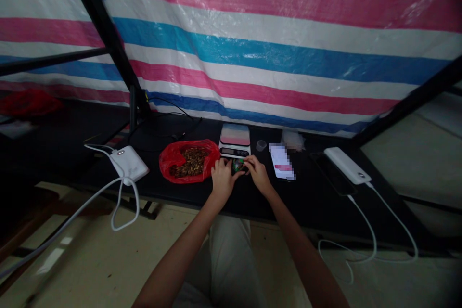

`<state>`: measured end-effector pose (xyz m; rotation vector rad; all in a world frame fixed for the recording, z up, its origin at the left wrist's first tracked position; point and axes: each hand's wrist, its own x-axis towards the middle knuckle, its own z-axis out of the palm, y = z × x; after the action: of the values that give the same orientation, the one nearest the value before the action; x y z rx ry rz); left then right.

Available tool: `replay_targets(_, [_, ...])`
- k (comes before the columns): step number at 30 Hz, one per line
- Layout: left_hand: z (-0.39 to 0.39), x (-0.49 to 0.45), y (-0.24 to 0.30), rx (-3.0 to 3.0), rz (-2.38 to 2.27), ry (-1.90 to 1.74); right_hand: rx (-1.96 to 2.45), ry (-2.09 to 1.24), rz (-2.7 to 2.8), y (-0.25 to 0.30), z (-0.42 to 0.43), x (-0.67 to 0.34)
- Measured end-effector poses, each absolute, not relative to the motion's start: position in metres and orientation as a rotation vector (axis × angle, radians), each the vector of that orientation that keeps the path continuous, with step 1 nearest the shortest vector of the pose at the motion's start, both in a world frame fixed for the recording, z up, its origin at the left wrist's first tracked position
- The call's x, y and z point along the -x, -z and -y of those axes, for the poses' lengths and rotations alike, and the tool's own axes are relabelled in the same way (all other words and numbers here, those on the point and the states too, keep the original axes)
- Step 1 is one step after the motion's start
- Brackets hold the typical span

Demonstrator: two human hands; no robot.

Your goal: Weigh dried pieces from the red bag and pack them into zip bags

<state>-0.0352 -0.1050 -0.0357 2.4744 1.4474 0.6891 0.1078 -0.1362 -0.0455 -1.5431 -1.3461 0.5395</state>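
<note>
Gripping a small green packet (pixel 238 165), the left hand (pixel 222 179) and right hand (pixel 257 174) sit nearer than the scale (pixel 235 135) — packet's direction and long axis too blurred to tell.

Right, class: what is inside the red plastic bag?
The red plastic bag holds a heap of small brownish pieces, too small to identify. Anything beneath the top layer is covered.

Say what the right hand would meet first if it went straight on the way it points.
Beyond the small green packet it seems to touch, the right hand would probably meet the digital kitchen scale at its front edge; depth is unclear.
</note>
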Motion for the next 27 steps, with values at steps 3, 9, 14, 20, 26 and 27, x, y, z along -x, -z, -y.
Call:
replay_targets(3, [0.101, 0.030, 0.036, -2.447, -1.417, -0.664, 1.603, -0.289, 1.463, 0.037, 0.141, -0.103])
replay_targets(9, [0.099, 0.031, 0.040, -2.356, -1.374, -0.665, 1.647, -0.081, 1.943, 0.023, 0.151, -0.098])
replay_targets(14, [0.098, 0.031, 0.041, -2.278, -1.360, -0.731, 1.720, 0.073, 1.996, 0.026, 0.147, -0.105])
replay_targets(20, [0.098, 0.031, 0.040, -2.268, -1.319, -0.787, 1.813, 0.042, 1.834, 0.034, 0.141, -0.108])
replay_targets(26, [0.097, 0.031, 0.043, -2.313, -1.204, -0.825, 1.651, -0.190, 1.608, 0.041, 0.138, -0.112])
replay_targets(27, [0.097, 0.031, 0.043, -2.325, -1.181, -0.825, 1.629, -0.204, 1.579, 0.041, 0.137, -0.112])
